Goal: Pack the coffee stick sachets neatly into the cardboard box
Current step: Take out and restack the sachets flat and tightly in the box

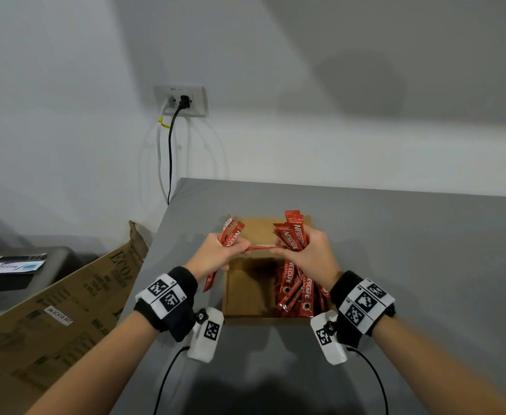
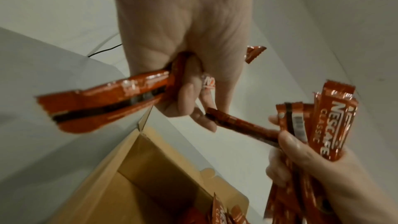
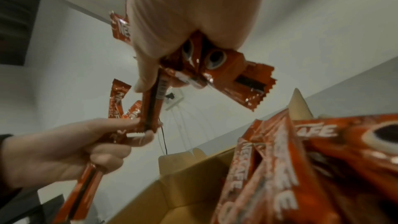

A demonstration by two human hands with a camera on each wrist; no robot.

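An open cardboard box [image 1: 247,292] sits on the grey table; red coffee stick sachets [image 1: 298,290] lie in a jumble in its right half. My left hand [image 1: 220,253] grips a few sachets [image 1: 230,233] above the box's left side. Over the right side, my right hand [image 1: 304,254] holds a bundle of several sachets [image 1: 293,232]. One sachet [image 1: 262,246] spans horizontally between both hands, pinched at each end. The left wrist view shows the single sachet [image 2: 241,126] between the fingers, and the right wrist view shows this sachet [image 3: 151,106] too.
A large printed carton [image 1: 57,313] leans beside the table's left edge. Behind it stands a dark unit [image 1: 15,274] with a tube on top. A wall socket [image 1: 181,100] with cables hangs above the table's far left corner. Grey table [image 1: 425,265] surrounds the box.
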